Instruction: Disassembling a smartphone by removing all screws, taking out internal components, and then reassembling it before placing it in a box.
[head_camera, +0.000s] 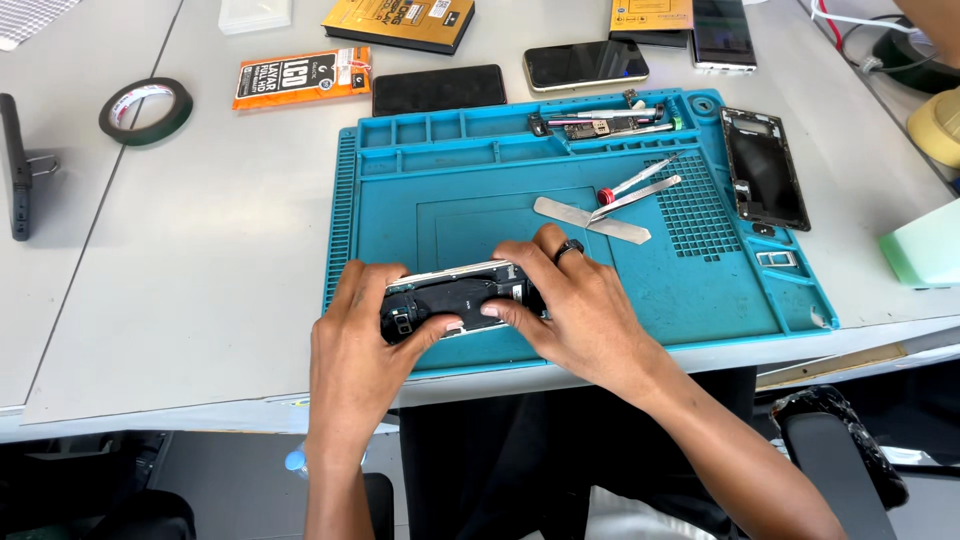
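Matt blue rubbery mat (470, 200), shiny metal spudger (590, 219)

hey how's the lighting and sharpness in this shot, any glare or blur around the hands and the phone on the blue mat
Head view: bright, even daylight with soft shadows under both hands; the left hand and right hand are sharp on the opened phone; mild glare on the metal pry tool and the phone screen above the blue mat; straight edges bow slightly near the frame's sides.
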